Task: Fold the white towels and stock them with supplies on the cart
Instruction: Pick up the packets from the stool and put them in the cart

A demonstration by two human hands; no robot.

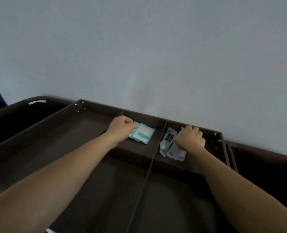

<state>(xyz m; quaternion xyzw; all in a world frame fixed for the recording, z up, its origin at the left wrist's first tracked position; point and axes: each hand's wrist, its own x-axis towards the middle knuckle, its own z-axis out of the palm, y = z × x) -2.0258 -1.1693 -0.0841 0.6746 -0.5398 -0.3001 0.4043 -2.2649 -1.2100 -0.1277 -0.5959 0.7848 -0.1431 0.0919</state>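
Left hand [122, 127] pinches the teal sachets [143, 134] by an edge, right hand [189, 137] grips the clear packets [170, 146], probably light, crinkly, slippery.

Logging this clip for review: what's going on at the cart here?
A person is stocking the top tray of a dark brown cart. The left hand pinches the edge of the teal-and-white packets lying in the middle rear compartment. The right hand grips the clear-wrapped packets in the next compartment to the right, across a divider. No towels are in view.
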